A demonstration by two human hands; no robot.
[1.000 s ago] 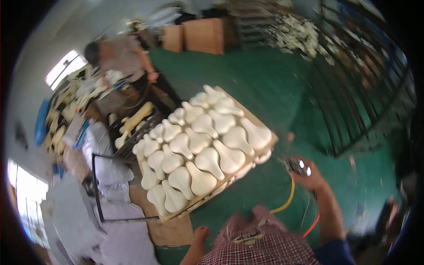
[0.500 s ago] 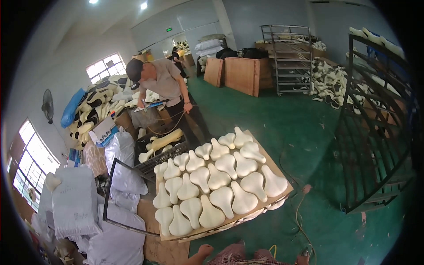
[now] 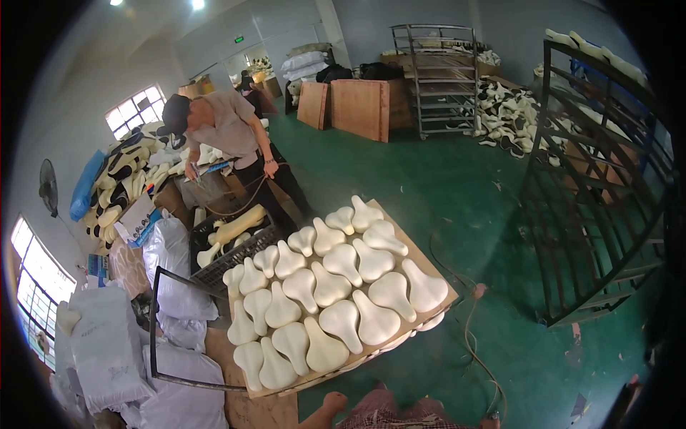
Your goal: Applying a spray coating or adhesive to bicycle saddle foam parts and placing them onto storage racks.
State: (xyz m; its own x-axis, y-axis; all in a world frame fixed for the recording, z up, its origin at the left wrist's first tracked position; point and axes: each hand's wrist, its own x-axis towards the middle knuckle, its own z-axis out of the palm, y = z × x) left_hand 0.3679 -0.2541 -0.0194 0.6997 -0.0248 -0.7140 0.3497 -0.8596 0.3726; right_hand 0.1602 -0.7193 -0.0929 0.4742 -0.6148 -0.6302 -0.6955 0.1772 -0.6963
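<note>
A board [image 3: 436,304] carries rows of cream foam bicycle saddle pads [image 3: 379,318], with another layer partly showing beneath it. Just off its near edge is my left hand [image 3: 334,402], fingers curled in, with nothing visible in it. My right hand [image 3: 490,422] is low at the picture's lower edge, closed around a small metallic thing that I cannot make out. A thin pale hose [image 3: 469,343] runs over the floor toward that hand. Neither hand touches the pads.
A co-worker [image 3: 225,132] bends over a black crate [image 3: 246,250] of pads at the far left, holding a hose. Stuffed white sacks [image 3: 107,343] and a metal frame [image 3: 154,336] stand left. A dark rack [image 3: 543,214] rises on the right; a wheeled rack [image 3: 443,86] stands behind.
The view has turned slightly right, so the pads, racks and co-worker sit further left and higher. My hands stay low near the board's near side.
</note>
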